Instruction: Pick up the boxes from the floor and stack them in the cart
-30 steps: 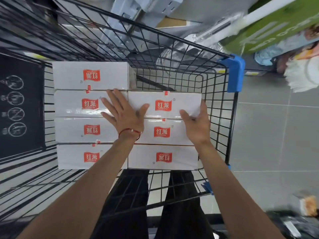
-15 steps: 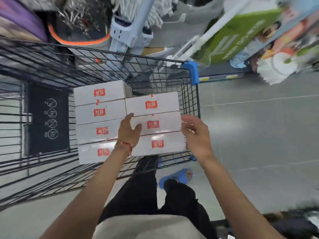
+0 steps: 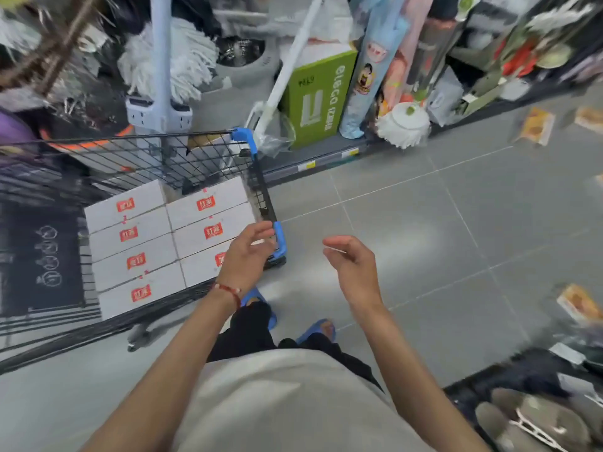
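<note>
Several white boxes with red labels (image 3: 137,236) lie in two tight columns inside the black wire cart (image 3: 261,187) with blue corner guards, at the left. My left hand (image 3: 248,252), a red string on its wrist, hovers over the cart's near right corner, fingers apart and empty. My right hand (image 3: 352,265) is in the air to the right of the cart, over the grey floor, also open and empty. Blurred orange-brown boxes (image 3: 579,303) lie on the floor at the right edge, with others (image 3: 536,125) farther back.
Store shelves line the back: mops (image 3: 169,63), a green carton (image 3: 318,99), rolled mats (image 3: 368,76) and a white mop head (image 3: 403,125). A dark rack of goods (image 3: 535,409) stands at the lower right. Grey tiled floor (image 3: 424,223) spreads right of the cart.
Both hands have lifted off the stacked boxes and drawn out of the cart toward the right. My view has pulled back and swung right, showing more floor.
</note>
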Available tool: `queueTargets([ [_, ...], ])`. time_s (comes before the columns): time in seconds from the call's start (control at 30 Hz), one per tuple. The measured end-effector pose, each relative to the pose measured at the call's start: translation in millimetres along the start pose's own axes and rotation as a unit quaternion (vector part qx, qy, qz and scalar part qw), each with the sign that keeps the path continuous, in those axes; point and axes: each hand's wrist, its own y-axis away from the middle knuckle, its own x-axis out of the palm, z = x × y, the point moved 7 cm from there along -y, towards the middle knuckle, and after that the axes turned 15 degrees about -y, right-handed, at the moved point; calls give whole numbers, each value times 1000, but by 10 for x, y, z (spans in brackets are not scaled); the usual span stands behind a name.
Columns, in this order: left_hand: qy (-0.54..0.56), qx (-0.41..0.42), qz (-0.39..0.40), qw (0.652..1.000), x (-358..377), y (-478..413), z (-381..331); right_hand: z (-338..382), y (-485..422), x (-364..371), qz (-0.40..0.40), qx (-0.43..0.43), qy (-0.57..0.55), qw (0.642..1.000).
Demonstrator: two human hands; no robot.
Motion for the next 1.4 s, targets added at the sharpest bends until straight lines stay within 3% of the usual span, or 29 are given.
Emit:
queueTargets([
  [0.33,-55,96,151,982,1320,270,-1150,355,399,-1555,-162,-28,-139,977],
  [0.6,-104,155,265,946,2495,239,-2030,499,478,-2765,-335,-60,-223,914],
  [0.77,-124,169,320,924,3263,-46,-2531,656,293,-3375,-403,-51,-232,884],
  [1.13,-171,209,415,869,4627,-735,-3805,1484,-456,-4156,-488,-59,-289,822],
  [1.4,-190,204,437,855,5554,-1071,-4454,1772,-1121,-4885,-513,-46,-322,794],
])
